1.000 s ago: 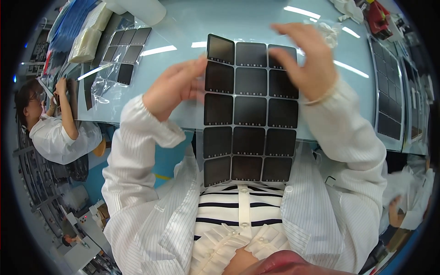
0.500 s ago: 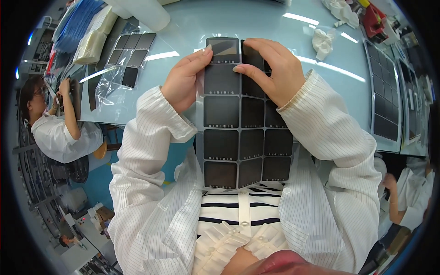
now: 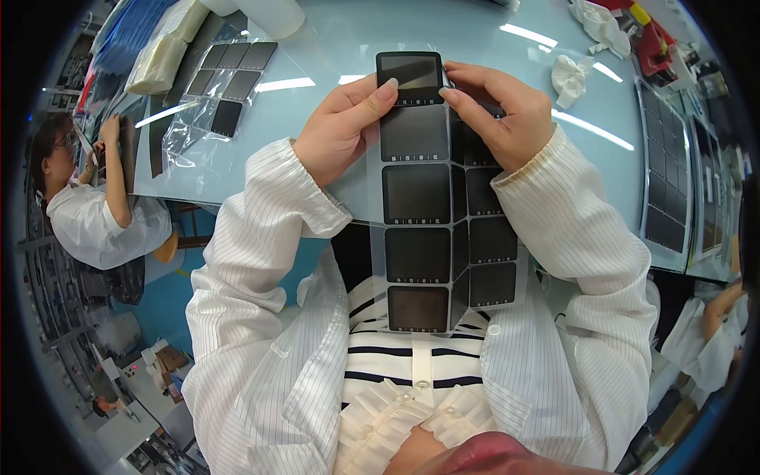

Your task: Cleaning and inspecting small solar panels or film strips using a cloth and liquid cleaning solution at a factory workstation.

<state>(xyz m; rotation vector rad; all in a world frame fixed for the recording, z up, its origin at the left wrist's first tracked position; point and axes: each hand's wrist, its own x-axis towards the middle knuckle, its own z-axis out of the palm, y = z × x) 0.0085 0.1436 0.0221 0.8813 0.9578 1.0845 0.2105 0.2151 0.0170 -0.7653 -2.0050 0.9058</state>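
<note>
Black-panelled sheet point(image 3: 417, 194) has folded deeper, apparently making it narrower, your left hand point(image 3: 342, 131) and right hand point(image 3: 507, 115) pinching its far end.

Smooth, plastic-looking panel sheet point(image 3: 416, 253)
The counter point(image 3: 356, 47) gleams glossy from here; the sleeves point(image 3: 273, 206) look like thin cloth.

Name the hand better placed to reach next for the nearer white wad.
Probably the right hand: it is nearer the crumpled wad, on the same side of the dark-panelled sheet. The left hand, at the sheet's left edge, lies farther off.
</note>
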